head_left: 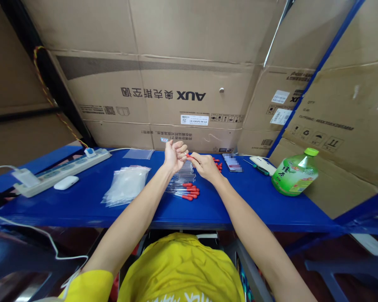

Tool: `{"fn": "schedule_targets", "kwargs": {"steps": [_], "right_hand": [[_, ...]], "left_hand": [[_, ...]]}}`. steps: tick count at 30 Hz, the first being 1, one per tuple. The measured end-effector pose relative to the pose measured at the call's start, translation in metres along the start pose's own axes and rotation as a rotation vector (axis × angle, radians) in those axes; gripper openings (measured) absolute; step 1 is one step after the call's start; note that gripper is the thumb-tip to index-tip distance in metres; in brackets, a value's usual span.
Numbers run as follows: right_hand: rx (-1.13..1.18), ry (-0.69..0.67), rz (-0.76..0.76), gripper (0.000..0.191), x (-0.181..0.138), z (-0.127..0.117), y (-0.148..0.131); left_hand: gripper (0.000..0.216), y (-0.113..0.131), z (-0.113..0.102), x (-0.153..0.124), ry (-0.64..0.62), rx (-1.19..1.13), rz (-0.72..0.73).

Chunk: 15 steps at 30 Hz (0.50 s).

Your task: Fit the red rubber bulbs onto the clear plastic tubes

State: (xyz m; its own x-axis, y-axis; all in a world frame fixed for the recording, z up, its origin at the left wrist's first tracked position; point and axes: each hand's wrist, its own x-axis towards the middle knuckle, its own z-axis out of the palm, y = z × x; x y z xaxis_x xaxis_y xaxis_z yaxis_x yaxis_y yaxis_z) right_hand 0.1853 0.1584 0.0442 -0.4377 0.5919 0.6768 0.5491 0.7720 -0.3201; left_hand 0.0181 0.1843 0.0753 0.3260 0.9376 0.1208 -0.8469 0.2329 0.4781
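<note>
My left hand [175, 157] is closed, palm turned up, its fingers curled round a thin glass dropper tube that they mostly hide. Close beside it, my right hand [207, 167] pinches a red rubber bulb [189, 156], which meets the tube at the left fingertips. Below the hands lie several bare glass tubes [185, 173] in a row on the blue table [220, 205]. Nearer to me is a group of glass droppers with red bulbs on their ends [191, 193]. More loose red bulbs [219, 164] lie behind my right hand, which partly covers them.
Clear plastic bags [126, 185] lie left of the tubes. Further left are a white earphone case [66, 182] and a power strip [66, 170]. A phone [233, 162], a green-handled tool [261, 168] and a green bottle [294, 174] stand or lie rightward. Cardboard [164, 75] walls the back.
</note>
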Motion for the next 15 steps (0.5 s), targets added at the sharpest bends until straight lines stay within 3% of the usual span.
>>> {"fn": "schedule_targets", "kwargs": {"steps": [15], "right_hand": [[-0.039,0.011,0.013,0.037,-0.0014,-0.0001,0.0012]], "left_hand": [[0.043,-0.0014,-0.0023,0.0014,-0.034,-0.043,-0.030]]}}
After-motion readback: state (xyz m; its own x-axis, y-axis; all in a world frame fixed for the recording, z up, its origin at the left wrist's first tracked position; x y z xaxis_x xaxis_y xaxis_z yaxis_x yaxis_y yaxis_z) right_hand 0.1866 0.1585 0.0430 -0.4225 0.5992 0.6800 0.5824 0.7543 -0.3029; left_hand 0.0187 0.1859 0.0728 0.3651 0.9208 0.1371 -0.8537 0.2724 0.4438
